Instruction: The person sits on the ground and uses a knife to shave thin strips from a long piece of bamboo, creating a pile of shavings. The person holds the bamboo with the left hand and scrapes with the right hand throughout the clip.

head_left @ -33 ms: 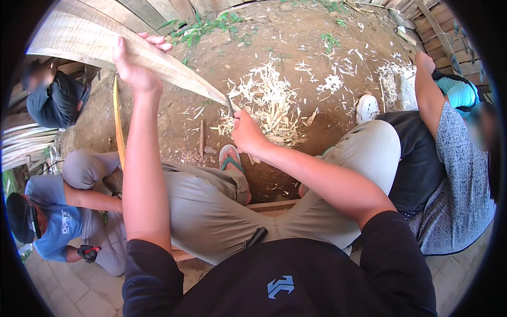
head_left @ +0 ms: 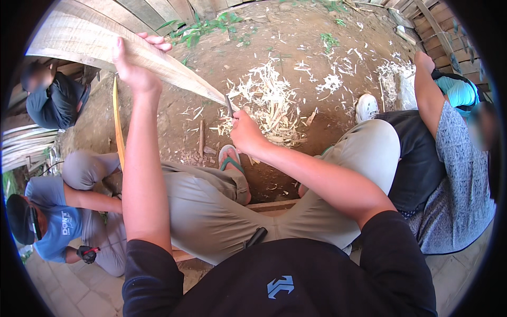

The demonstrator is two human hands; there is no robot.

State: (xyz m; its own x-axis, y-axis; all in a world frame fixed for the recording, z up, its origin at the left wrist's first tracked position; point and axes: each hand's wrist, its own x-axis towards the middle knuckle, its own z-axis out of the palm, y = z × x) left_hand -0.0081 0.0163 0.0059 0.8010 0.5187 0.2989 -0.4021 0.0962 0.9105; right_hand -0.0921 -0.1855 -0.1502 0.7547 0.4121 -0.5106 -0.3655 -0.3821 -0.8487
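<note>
A long pale wooden board (head_left: pixel 84 41) runs from the upper left toward the middle and narrows to a point. My left hand (head_left: pixel 138 71) grips it across its width, thumb on the near side and fingertips at the far edge. My right hand (head_left: pixel 247 133) is closed in a fist around a tool with a short dark blade (head_left: pixel 229 105), which meets the board's narrow tip. The fist hides the tool's handle, so its exact kind is unclear. Below the tip, a heap of wood shavings (head_left: pixel 272 103) covers the dirt.
At the left, a person in a blue shirt (head_left: pixel 58 216) crouches near an upright yellowish wood strip (head_left: pixel 117 124); another in dark clothes (head_left: pixel 55 103) sits farther back. A person in patterned clothing (head_left: pixel 459 174) sits close on my right. Wooden plank walls (head_left: pixel 158 16) edge the yard.
</note>
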